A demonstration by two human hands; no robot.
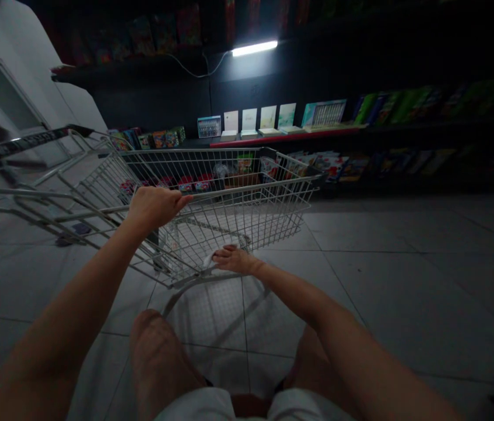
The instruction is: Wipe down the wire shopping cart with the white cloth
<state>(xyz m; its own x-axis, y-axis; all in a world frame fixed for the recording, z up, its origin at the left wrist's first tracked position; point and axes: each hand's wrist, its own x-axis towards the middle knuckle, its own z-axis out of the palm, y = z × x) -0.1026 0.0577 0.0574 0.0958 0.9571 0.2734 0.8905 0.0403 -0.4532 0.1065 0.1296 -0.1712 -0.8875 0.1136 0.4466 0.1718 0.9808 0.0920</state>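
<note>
I log the left hand (pixel 156 207) clamped on the top rail of the wire shopping cart (pixel 247 219), apparently to steer it; right hand (pixel 234 260) open on the near wires beside a white cloth (pixel 210 258); packets (pixel 244 164) inside

A bright tube light (pixel 254 48) is glowing on the black shelving (pixel 150 99), its thin cable (pixel 194 70) looping away to the left! Pale cards (pixel 268 116) are standing upright in a row, right above a red shelf edge (pixel 282 138). Colourful boxes (pixel 154 139) are crowding the ledge further left, green-covered books (pixel 396 108) are leaning along the right, magazines (pixel 431 161) are filling the lower shelf, grey floor tiles (pixel 404 280) are stretching out below, and a white door frame (pixel 1 93) is standing at far left!
</note>
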